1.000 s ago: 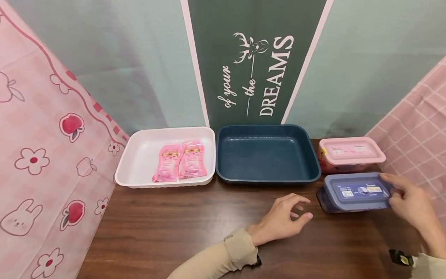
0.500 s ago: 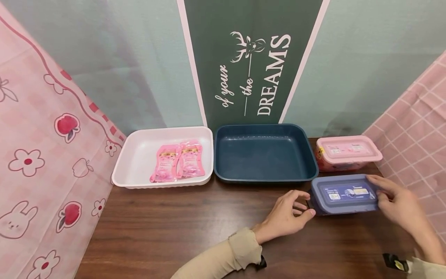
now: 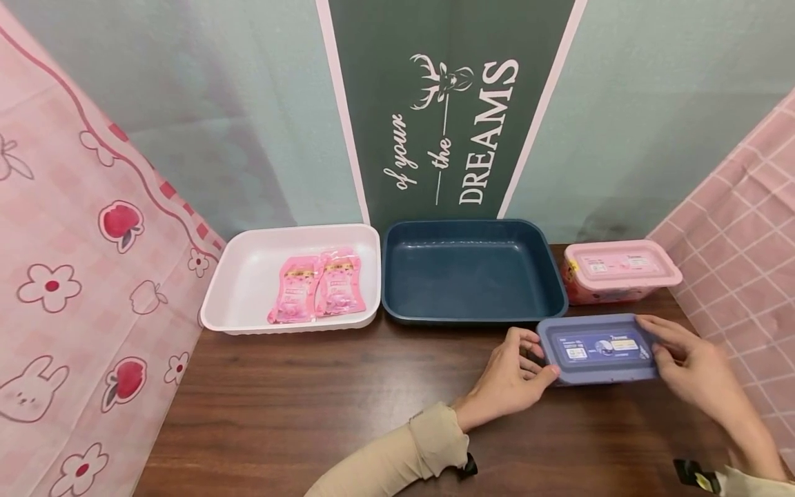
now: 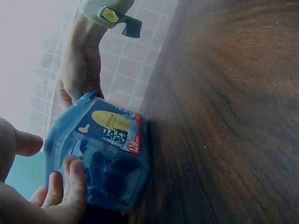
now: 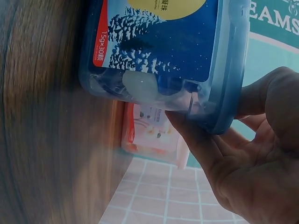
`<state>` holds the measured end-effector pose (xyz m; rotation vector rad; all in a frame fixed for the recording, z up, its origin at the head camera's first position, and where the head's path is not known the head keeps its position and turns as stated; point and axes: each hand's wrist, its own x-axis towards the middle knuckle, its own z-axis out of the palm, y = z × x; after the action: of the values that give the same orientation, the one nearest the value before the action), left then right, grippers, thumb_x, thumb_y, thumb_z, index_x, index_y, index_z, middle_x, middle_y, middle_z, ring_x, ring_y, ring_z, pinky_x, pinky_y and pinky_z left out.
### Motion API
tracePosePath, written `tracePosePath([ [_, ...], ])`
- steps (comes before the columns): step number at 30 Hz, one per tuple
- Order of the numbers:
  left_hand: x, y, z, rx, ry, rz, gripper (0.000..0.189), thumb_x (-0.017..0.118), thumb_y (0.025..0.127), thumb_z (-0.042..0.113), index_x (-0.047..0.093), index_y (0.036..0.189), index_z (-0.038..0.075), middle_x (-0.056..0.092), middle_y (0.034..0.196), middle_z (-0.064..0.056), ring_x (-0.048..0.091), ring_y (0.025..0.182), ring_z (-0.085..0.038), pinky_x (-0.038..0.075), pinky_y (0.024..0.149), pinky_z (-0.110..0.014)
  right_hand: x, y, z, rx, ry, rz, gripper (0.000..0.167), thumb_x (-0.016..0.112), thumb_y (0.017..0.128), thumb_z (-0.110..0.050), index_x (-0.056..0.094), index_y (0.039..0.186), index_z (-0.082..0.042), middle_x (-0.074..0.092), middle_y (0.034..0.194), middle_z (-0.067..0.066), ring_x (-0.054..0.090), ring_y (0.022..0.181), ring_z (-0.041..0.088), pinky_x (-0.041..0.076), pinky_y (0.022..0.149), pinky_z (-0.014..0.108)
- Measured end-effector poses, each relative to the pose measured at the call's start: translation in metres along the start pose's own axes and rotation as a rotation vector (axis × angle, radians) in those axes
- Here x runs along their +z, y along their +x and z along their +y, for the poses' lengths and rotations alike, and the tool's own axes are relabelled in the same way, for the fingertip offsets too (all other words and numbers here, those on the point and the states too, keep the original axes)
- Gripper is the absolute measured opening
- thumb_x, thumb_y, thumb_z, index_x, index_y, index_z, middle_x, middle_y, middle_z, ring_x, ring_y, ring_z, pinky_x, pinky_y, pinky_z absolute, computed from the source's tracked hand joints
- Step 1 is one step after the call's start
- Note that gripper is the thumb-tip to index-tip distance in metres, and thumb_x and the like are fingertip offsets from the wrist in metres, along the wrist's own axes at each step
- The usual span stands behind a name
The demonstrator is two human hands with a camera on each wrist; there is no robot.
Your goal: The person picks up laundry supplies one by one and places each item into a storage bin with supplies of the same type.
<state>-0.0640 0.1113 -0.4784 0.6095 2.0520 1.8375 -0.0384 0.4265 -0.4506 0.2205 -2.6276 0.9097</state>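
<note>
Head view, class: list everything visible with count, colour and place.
Oblong plastic tub: 1, blue, front right.
Similar plastic tub: 1, pink, behind it.
Rectangular plastic tray: 1, dark blue, centre.
Similar plastic tray: 1, white, left.
Flat shiny pouches: 2, pink, in white tray.
Wood-grain table: 1, brown, beneath.
Deer-print cloth: 1, mostly green, back.
Patterned cloths: 2, pink, both sides.
Sleeves: 2, beige, bottom edge.
Wrist straps: 2, black, by sleeves.
Left grip, right grip: 2, bare, at blue tub's ends.

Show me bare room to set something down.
Bare: the table before the white tray, left of the left sleeve; the dark blue tray; the white tray's left part, beside the pink packets. Crowded: the right end: left hand, blue box, right hand, pink box.
</note>
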Motion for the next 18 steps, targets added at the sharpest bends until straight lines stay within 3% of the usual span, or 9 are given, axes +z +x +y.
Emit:
tracePosePath([
  [3, -0.001, 0.001, 0.000, -0.044, -0.049, 0.025, 0.044, 0.076, 0.099, 0.019, 0.048, 0.133, 0.014, 0.061, 0.109, 0.006, 0.065, 0.079, 0.006, 0.059, 0.073, -0.014, 0.002, 0.000, -0.003, -0.012, 0.006, 0.007, 0.059, 0.061, 0.085, 0.018, 0.068, 0.141, -0.001, 0.045, 0.136, -0.052, 0.045, 0.106, -0.034, 0.031, 0.086, -0.008],
  [7, -0.004, 0.003, 0.001, -0.122, -0.190, 0.037, 0.044, 0.079, 0.097, 0.013, 0.050, 0.130, 0.013, 0.060, 0.098, 0.008, 0.067, 0.068, 0.001, 0.060, 0.064, -0.018, 0.003, -0.002, -0.007, -0.028, 0.010, -0.003, 0.055, 0.063, 0.085, 0.019, 0.069, 0.138, 0.003, 0.046, 0.137, -0.051, 0.044, 0.113, -0.033, 0.028, 0.089, -0.008],
  [11, -0.006, 0.006, 0.002, -0.201, -0.312, 0.041, 0.037, 0.079, 0.094, 0.004, 0.054, 0.120, 0.012, 0.060, 0.091, 0.007, 0.067, 0.062, -0.004, 0.067, 0.069, -0.032, 0.002, -0.004, -0.009, -0.021, 0.035, -0.020, 0.052, 0.064, 0.087, 0.019, 0.068, 0.137, 0.005, 0.048, 0.138, -0.048, 0.043, 0.121, -0.031, 0.028, 0.095, -0.008],
  [15, -0.013, 0.005, 0.002, -0.264, -0.380, 0.037, 0.035, 0.078, 0.093, -0.002, 0.054, 0.114, 0.013, 0.061, 0.091, 0.003, 0.069, 0.065, -0.009, 0.068, 0.079, -0.050, 0.003, -0.006, -0.007, 0.113, 0.141, -0.072, 0.053, 0.068, 0.094, 0.012, 0.067, 0.144, -0.005, 0.056, 0.130, -0.044, 0.056, 0.112, -0.021, 0.042, 0.090, -0.001],
  [18, -0.021, 0.003, 0.000, -0.279, -0.405, 0.032, 0.035, 0.078, 0.092, -0.004, 0.054, 0.114, 0.011, 0.061, 0.092, 0.000, 0.070, 0.064, -0.012, 0.067, 0.080, -0.053, 0.006, -0.008, -0.006, 0.252, 0.268, -0.124, 0.054, 0.069, 0.100, 0.004, 0.062, 0.150, -0.013, 0.062, 0.124, -0.039, 0.063, 0.096, -0.015, 0.051, 0.072, 0.007],
])
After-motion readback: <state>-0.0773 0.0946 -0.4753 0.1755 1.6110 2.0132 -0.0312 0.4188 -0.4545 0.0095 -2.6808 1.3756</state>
